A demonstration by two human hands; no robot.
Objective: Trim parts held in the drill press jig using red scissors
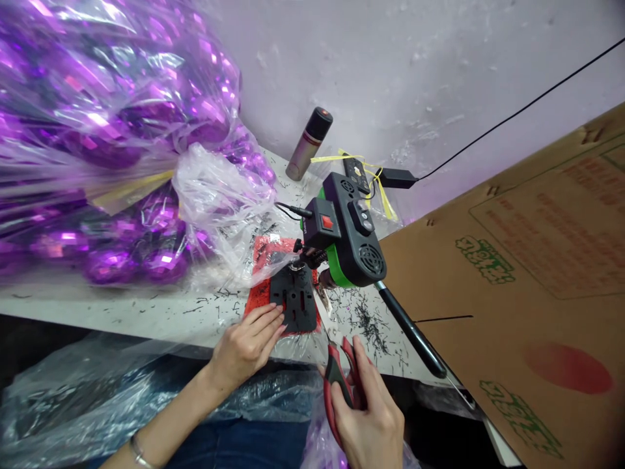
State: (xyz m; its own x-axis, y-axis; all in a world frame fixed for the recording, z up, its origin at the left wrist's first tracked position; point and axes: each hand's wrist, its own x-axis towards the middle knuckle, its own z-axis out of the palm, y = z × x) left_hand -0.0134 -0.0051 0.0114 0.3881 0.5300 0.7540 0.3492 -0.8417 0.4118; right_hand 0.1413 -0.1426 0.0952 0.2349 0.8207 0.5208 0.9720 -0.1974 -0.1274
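My right hand (368,410) is wrapped round the red and black handles of a pair of pliers or cutters (336,374), whose tip points up at the table. My left hand (251,335) rests with straight fingers at the lower left edge of a black slotted base plate (293,303), which lies on a red sheet (258,293). Whether those fingers hold anything small, I cannot make out. Over the plate stands a black and green machine (346,231) with a red switch and round vents.
Clear bags of shiny purple balls (122,130) fill the left. Behind the machine stand a spray can (310,143) and a power adapter (398,178). A large cardboard box (512,273) borders the right. Black clippings (371,326) litter the white table (146,312).
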